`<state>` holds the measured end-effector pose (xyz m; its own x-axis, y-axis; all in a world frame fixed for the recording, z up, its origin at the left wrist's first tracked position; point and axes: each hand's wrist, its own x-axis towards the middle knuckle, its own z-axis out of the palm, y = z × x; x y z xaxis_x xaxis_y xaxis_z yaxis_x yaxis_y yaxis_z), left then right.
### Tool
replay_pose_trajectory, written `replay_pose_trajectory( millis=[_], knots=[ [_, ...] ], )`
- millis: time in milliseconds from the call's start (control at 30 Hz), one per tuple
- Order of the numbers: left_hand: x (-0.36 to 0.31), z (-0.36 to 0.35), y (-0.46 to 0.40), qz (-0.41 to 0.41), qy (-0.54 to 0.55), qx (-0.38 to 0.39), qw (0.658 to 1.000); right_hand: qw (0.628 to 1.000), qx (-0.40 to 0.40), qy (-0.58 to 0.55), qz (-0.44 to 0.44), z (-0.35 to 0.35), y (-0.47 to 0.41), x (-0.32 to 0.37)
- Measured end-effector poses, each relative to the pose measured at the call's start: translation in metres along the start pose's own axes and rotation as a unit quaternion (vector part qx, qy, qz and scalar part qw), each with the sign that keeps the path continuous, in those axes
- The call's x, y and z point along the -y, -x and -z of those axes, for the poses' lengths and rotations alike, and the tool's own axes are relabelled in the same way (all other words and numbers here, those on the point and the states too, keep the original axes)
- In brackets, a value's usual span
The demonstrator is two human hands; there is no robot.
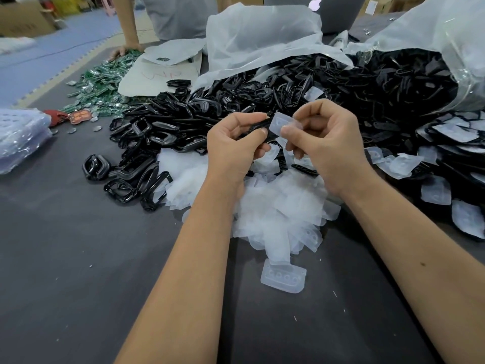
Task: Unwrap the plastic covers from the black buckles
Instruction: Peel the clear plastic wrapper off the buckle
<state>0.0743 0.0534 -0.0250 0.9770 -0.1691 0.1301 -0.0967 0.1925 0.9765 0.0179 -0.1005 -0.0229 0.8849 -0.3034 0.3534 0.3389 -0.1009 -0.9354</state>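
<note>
My left hand (pixel 237 143) pinches a black buckle (pixel 258 125) between thumb and fingers above the table. My right hand (pixel 322 143) pinches the translucent plastic cover (pixel 284 125) at the buckle's right end. The cover sits partly off the buckle. Below my hands lies a heap of loose plastic covers (pixel 265 206). One cover (pixel 283 277) lies alone nearer to me. Bare black buckles (pixel 162 127) are piled at the left. Still-wrapped buckles (pixel 446 143) are stacked at the right.
A large clear bag (pixel 262 35) spills black buckles (pixel 380 85) across the back of the dark table (pixel 78 258). Green circuit boards (pixel 105 80) lie at the far left, where another person's hand (pixel 120 49) rests. Stacked plastic sheets (pixel 21 137) sit at the left edge.
</note>
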Motion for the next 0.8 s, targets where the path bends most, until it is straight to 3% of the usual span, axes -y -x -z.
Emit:
replay_pose_trajectory(
  millis=[500, 800],
  knots=[
    [-0.0061, -0.0023, 0.0019, 0.050, 0.050, 0.006, 0.997, 0.999, -0.033, -0.034, -0.007, 0.0042, -0.0021, -0.0008],
    [-0.0056, -0.0051, 0.0029, 0.055, 0.065, 0.010, 0.996, 1.000, -0.009, -0.026, 0.002, 0.0035, -0.0019, -0.0029]
  ],
)
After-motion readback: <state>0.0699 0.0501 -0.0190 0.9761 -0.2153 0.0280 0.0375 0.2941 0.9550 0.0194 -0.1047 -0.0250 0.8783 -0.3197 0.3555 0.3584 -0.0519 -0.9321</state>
